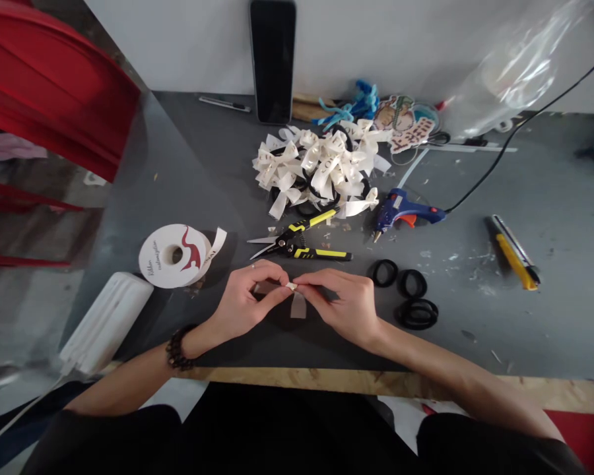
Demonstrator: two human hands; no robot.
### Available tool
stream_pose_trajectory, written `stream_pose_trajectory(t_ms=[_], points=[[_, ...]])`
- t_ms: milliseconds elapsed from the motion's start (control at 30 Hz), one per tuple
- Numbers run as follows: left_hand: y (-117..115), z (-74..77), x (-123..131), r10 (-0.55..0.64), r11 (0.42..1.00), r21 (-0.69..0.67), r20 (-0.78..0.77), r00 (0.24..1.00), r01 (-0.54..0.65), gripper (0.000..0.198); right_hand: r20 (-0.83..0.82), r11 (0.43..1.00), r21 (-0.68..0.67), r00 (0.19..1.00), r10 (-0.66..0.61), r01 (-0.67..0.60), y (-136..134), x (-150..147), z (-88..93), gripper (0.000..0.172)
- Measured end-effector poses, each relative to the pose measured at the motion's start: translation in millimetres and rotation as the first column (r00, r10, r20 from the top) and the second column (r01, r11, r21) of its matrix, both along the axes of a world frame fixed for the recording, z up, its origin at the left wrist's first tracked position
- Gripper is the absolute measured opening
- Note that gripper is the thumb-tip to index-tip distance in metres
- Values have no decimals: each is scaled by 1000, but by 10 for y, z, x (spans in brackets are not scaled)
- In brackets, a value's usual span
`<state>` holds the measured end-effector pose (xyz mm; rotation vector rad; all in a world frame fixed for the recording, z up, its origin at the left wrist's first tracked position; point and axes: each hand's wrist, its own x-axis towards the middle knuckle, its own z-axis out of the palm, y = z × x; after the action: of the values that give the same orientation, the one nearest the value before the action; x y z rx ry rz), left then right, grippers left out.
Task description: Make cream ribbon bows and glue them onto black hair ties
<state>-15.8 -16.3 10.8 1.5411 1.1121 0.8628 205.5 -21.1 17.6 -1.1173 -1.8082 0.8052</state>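
Both hands meet low over the grey table [549, 277] near its front edge. My left hand [245, 300] and my right hand [344, 303] each pinch a short piece of cream ribbon [297, 300] between thumb and fingers, its loose end hanging down between them. Just behind the hands lie black-and-yellow snips [301, 243]. A ribbon spool [174, 256] rests left of my left hand. Three black hair ties [408, 293] lie right of my right hand.
A pile of finished cream ribbon bows [321, 165] sits behind the snips. A blue glue gun [406, 211] with a black cord lies right of it, a yellow utility knife [515, 254] farther right. A phone [272, 59] leans on the wall. A white pack [106, 323] overhangs the left edge.
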Motion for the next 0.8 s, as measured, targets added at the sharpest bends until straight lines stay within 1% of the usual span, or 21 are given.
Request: stream_pose_trajectory(t_ms=[167, 300, 400, 533, 600, 667, 733, 800], points=[[7, 16, 1, -59, 991, -119, -1, 998, 59, 20, 45, 999, 49, 999, 14, -16, -16, 0, -5, 13], [12, -11, 5, -50, 976, -204, 108, 993, 72, 21, 52, 998, 57, 998, -24, 21, -24, -13, 2, 8], [25, -71, 0, -44, 975, -208, 189, 981, 84, 24, 41, 999, 29, 999, -25, 24, -20, -20, 10, 7], [40, -125, -6, -29, 986, -153, 215, 976, 63, 21, 30, 999, 3, 998, 47, -47, -23, -19, 4, 8], [39, -117, -8, -29, 984, -167, 226, 974, 68, 21, 29, 998, -7, 998, 65, -64, -33, -17, -12, 8], [32, -92, -6, -34, 974, -212, 202, 979, 78, 23, 6, 997, -29, 998, 66, -65, -48, -19, -33, 6], [26, -58, -1, -42, 962, -258, 173, 984, 86, 26, -28, 997, -46, 998, 60, -61, -61, -24, -49, 13], [27, -20, 7, -44, 961, -262, 156, 987, 85, 28, -44, 998, -35, 998, 45, -47, -66, -29, -54, 16]])
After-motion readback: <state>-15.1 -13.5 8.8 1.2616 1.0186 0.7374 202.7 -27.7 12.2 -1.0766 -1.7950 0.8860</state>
